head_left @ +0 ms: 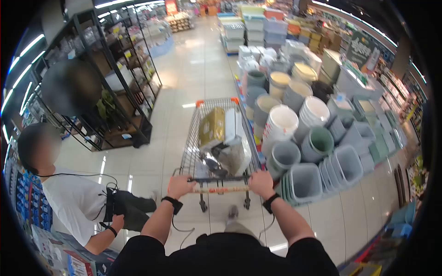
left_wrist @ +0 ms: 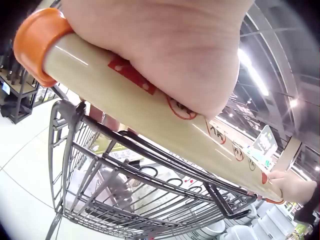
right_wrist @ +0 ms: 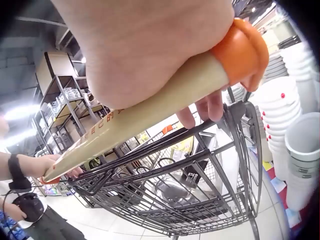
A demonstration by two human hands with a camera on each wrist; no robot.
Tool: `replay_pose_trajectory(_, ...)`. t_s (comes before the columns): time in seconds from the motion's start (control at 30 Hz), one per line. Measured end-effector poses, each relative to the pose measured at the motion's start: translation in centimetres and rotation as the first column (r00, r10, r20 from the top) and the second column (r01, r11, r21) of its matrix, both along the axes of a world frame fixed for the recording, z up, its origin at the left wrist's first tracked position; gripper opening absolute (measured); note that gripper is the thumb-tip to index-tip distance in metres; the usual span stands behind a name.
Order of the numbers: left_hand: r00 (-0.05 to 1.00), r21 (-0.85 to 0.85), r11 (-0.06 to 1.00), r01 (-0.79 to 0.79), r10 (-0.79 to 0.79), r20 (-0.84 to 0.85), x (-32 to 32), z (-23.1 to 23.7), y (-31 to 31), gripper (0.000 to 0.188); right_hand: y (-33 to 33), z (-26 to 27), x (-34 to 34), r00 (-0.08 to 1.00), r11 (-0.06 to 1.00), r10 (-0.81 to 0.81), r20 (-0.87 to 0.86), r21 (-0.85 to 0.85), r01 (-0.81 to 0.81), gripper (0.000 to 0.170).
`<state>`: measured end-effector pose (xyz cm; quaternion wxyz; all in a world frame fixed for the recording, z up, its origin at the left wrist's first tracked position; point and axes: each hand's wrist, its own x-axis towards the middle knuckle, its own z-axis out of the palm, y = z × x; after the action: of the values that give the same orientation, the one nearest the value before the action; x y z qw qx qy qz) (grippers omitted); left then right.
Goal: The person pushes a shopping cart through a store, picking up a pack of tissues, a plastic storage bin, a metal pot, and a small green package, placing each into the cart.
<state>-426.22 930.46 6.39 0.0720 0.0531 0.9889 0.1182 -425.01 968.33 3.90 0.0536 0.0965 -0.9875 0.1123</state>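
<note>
A shopping cart (head_left: 184,161) stands in front of the person, its cream handle (head_left: 220,189) gripped near both ends. The left hand (head_left: 180,186) holds the left end; its palm (left_wrist: 165,55) lies over the bar in the left wrist view. The right hand (head_left: 261,184) grips the right end, and in the right wrist view its fingers (right_wrist: 202,110) curl under the bar beside the orange end cap (right_wrist: 242,52). Inside the basket are a gold package (head_left: 212,128), a white box (head_left: 234,126), a shiny metal item (head_left: 212,162) and a clear plastic bag (head_left: 239,158).
Stacked buckets and bins (head_left: 304,177) line the right side of the cart. A black shelf rack (head_left: 149,124) stands at the left. Near the left edge is another person in a white shirt (head_left: 76,193). A tiled aisle (head_left: 198,60) runs ahead, with stacked storage boxes (head_left: 254,27) beyond.
</note>
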Motion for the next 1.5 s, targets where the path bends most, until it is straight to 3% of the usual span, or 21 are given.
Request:
replay_pose_trajectory(0.2,0.998,0.054,0.997,-0.046,0.048,-0.028,-9.6,0.1,0.4,0.044,0.1,-1.4,-11.0,0.998,0.998,0.057,-0.020,0.026,-0.057,0.024)
replay_pose_trajectory(0.43,0.992,0.005,0.992,-0.125,0.125,-0.003,-21.1,-1.1,0.6,0.040,0.7,-1.7,-23.3,0.994,0.992,0.086,0.068,-0.098,-0.079,0.026)
replay_pose_trajectory(0.5,0.984,0.015,0.984,-0.180,0.179,0.015,-24.1,-0.7,0.9,0.040,1.0,-1.5,-26.5,0.997,0.997,0.074,0.008,-0.011,-0.073,0.025)
replay_pose_trajectory(0.63,0.984,0.083,0.981,-0.177,0.176,0.025,-30.0,-0.9,1.0,0.042,1.4,-1.3,-32.4,0.991,0.990,0.135,-0.022,-0.033,-0.136,0.025)
replay_pose_trajectory(0.9,0.983,0.150,0.972,-0.181,0.179,0.030,-42.8,-2.1,1.0,0.048,1.0,-1.5,-44.7,0.996,0.996,0.080,-0.026,-0.026,-0.080,0.023)
replay_pose_trajectory(1.03,0.981,0.179,0.964,-0.194,0.195,0.013,-48.9,-2.3,0.7,0.045,1.0,-1.9,-50.6,0.998,0.999,0.032,0.057,-0.009,-0.032,0.019)
replay_pose_trajectory(1.37,0.986,0.135,0.977,-0.168,0.163,0.048,-64.7,-1.9,-1.0,0.046,-0.5,-2.2,-65.5,0.999,0.993,0.037,-0.038,-0.110,-0.041,0.021)
replay_pose_trajectory(1.5,0.982,0.140,0.975,-0.174,0.161,0.101,-70.3,-1.5,-2.4,0.046,-2.3,-1.2,-70.9,0.996,0.993,-0.052,0.074,-0.099,0.060,0.021)
